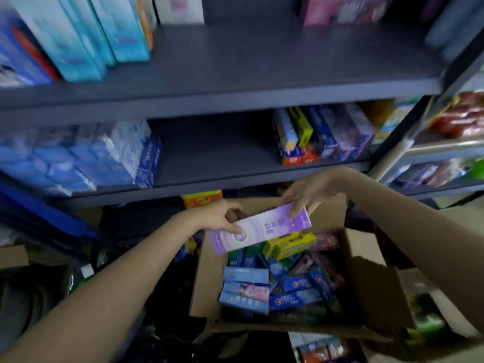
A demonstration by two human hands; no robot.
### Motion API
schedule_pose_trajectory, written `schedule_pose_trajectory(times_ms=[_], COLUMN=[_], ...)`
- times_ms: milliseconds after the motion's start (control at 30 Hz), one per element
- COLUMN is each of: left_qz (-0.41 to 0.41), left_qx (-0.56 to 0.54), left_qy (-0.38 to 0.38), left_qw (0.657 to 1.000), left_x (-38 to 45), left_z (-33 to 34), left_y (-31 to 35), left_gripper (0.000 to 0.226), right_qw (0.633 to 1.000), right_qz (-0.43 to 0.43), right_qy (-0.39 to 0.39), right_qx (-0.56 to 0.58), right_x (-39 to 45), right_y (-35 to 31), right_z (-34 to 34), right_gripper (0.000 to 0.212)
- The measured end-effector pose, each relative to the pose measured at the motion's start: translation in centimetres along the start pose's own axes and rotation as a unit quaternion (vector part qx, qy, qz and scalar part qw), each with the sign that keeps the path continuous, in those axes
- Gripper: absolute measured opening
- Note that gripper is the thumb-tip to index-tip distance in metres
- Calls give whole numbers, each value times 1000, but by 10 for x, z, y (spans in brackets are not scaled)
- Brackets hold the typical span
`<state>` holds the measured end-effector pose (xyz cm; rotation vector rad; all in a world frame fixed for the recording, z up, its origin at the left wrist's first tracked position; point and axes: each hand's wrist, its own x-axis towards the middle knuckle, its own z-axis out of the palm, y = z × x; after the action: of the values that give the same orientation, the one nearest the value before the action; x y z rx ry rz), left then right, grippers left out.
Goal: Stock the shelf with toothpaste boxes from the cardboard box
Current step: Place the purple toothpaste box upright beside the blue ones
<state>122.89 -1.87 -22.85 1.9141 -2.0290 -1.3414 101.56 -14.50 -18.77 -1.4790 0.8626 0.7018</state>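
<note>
Both hands are on one purple toothpaste box (260, 227), held above the open cardboard box (372, 260): the left hand (218, 216) pinches its end at 9 o'clock, the right hand (310, 191) grips the end at 3 o'clock. Plenty of mixed boxes still fill the carton, while the middle shelf (217, 150) at 12 o'clock has blue stacks (86, 155) at one side, assorted boxes (322, 134) at the other, and a wide bare gap between. I'd say the stocking is well under way but far from finished.
</note>
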Motion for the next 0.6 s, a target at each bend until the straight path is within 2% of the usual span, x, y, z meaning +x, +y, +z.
schedule_pose_trajectory(times_ms=[100, 200, 267, 333, 400, 533, 600], left_qz=[6, 13, 24, 40, 69, 111, 132], left_qx=[-34, -60, -120, -200, -243, -331, -319], left_qy=[-41, -13, 21, 77, 149, 263, 321], left_qw=[999, 998, 992, 976, 956, 899, 882], left_x=[-29, -55, -71, -86, -97, -112, -115], left_z=[-34, -57, -69, -82, -97, -136, -158], left_y=[33, 48, 52, 56, 59, 71, 75], left_gripper=[47, 48, 44, 34, 30, 30, 31], right_qw=[1000, 993, 962, 905, 871, 912, 901], right_qz=[-15, -74, -169, -270, -342, -328, -356], right_qy=[1, 91, 208, 288, 270, 221, 240], right_qx=[-8, -4, 45, 158, 228, 110, 66], right_x=[-48, -87, -108, -128, -142, -135, -121], right_y=[-30, -58, -78, -99, -120, -166, -193], right_z=[-3, -1, 2, 2, 4, 14, 18], right_gripper=[32, 28, 20, 23, 24, 36, 35])
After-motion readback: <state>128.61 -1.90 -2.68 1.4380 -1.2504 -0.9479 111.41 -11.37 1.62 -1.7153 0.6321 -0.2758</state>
